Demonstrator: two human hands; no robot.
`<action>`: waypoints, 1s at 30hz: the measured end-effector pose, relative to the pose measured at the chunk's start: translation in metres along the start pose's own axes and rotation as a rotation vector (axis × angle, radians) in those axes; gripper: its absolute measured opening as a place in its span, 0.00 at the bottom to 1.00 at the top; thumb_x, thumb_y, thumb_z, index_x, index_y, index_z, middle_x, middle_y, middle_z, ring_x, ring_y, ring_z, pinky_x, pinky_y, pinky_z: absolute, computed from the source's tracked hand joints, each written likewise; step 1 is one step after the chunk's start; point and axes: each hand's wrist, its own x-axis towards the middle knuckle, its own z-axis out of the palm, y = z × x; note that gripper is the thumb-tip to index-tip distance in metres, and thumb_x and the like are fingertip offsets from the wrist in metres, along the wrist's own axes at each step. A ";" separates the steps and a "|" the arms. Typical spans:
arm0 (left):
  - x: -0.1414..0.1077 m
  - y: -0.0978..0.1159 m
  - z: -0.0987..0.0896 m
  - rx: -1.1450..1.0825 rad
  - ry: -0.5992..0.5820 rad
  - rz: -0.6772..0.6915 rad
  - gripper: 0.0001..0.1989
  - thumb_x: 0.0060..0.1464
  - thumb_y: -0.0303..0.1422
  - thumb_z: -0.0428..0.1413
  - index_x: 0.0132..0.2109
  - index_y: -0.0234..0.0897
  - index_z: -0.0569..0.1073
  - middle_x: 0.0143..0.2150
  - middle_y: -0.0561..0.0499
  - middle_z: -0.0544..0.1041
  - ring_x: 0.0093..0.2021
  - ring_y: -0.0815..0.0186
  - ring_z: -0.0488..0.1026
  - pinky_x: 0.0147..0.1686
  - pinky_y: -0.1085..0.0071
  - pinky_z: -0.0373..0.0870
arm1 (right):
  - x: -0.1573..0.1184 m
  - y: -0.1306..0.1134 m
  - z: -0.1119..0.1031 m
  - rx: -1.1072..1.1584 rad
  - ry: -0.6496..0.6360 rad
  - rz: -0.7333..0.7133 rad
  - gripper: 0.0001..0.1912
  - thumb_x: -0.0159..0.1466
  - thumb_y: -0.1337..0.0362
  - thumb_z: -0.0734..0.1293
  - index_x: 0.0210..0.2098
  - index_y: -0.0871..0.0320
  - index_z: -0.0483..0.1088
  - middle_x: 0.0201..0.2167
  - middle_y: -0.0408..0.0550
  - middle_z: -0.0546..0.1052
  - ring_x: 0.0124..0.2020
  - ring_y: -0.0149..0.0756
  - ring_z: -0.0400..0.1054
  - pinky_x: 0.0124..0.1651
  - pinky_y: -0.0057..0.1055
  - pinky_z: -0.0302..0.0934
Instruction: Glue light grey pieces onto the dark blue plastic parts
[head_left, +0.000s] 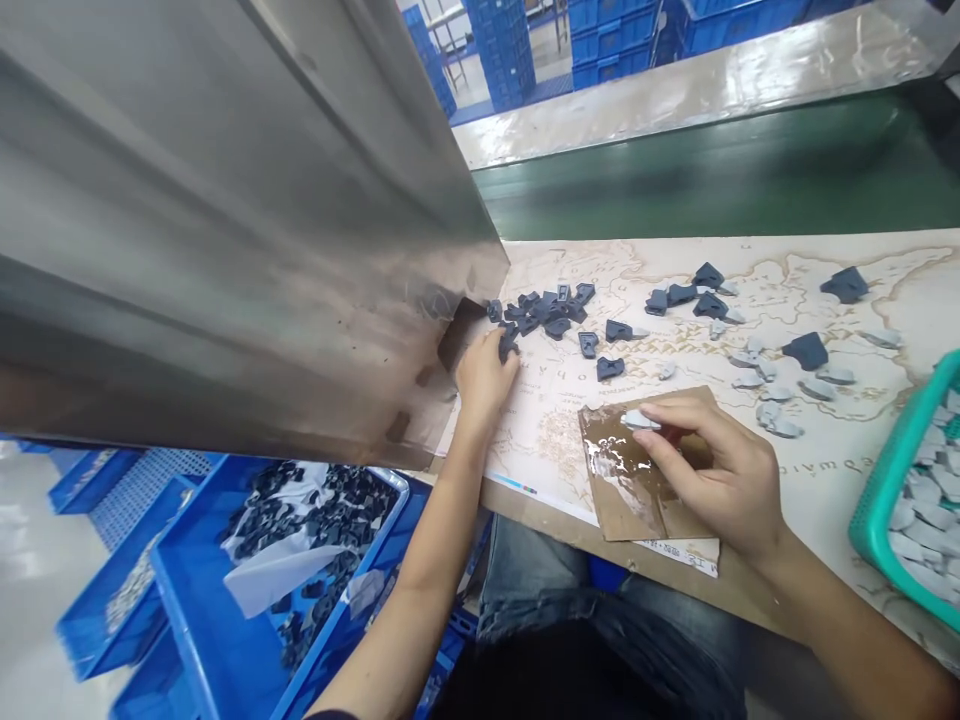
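Observation:
My left hand (486, 375) is at the lower left edge of the heap of dark pieces (544, 312), its fingers closed round a dark piece (508, 345) that they partly cover. Between the thumb and fingers of my right hand (712, 460) is a small light grey piece (640, 420). It is held low over a brown cardboard sheet (611, 480) whose surface is wet and glossy. More dark pieces (806, 350) and light grey pieces (816, 389) lie scattered on the map-patterned table top (540, 410), beyond and to the right of the cardboard.
A large metal panel (300, 250) slants over the left side. A green basket (870, 510) of light pieces stands at the right edge. Blue crates (180, 600) with dark pieces are at the lower left. Behind the table runs a green belt (675, 180).

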 end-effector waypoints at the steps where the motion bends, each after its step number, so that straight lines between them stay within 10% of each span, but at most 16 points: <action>1: -0.005 0.000 -0.003 -0.198 0.005 -0.020 0.22 0.51 0.29 0.52 0.55 0.37 0.71 0.47 0.43 0.75 0.47 0.57 0.74 0.50 0.60 0.70 | 0.000 0.000 0.000 0.017 0.003 0.024 0.08 0.62 0.69 0.67 0.42 0.54 0.71 0.34 0.44 0.78 0.31 0.30 0.72 0.31 0.26 0.70; 6: -0.040 0.005 -0.015 -1.183 -0.314 -0.167 0.18 0.52 0.39 0.53 0.50 0.43 0.71 0.43 0.51 0.76 0.48 0.68 0.74 0.41 0.76 0.74 | -0.003 0.000 0.002 0.111 0.008 0.176 0.08 0.62 0.66 0.68 0.42 0.55 0.72 0.35 0.45 0.77 0.35 0.33 0.73 0.33 0.26 0.71; 13: -0.067 0.018 -0.017 -1.379 -0.617 -0.265 0.14 0.55 0.43 0.54 0.44 0.40 0.70 0.45 0.49 0.75 0.53 0.64 0.72 0.42 0.74 0.76 | -0.003 0.000 0.001 0.093 -0.014 0.150 0.09 0.62 0.67 0.68 0.43 0.53 0.72 0.37 0.46 0.77 0.39 0.36 0.73 0.38 0.31 0.71; 25: -0.079 0.032 -0.003 -1.387 -0.602 -0.187 0.21 0.44 0.36 0.60 0.48 0.43 0.69 0.43 0.51 0.73 0.46 0.66 0.75 0.36 0.77 0.75 | -0.002 -0.011 0.002 0.114 0.049 0.122 0.09 0.60 0.70 0.69 0.40 0.53 0.73 0.36 0.44 0.79 0.36 0.34 0.75 0.37 0.29 0.73; 30: -0.086 0.009 -0.007 -1.170 -0.302 -0.111 0.20 0.44 0.41 0.62 0.45 0.42 0.69 0.39 0.51 0.73 0.37 0.68 0.73 0.31 0.76 0.73 | -0.001 -0.011 -0.001 0.128 0.074 0.137 0.09 0.60 0.70 0.69 0.40 0.53 0.73 0.36 0.45 0.79 0.37 0.35 0.75 0.36 0.30 0.73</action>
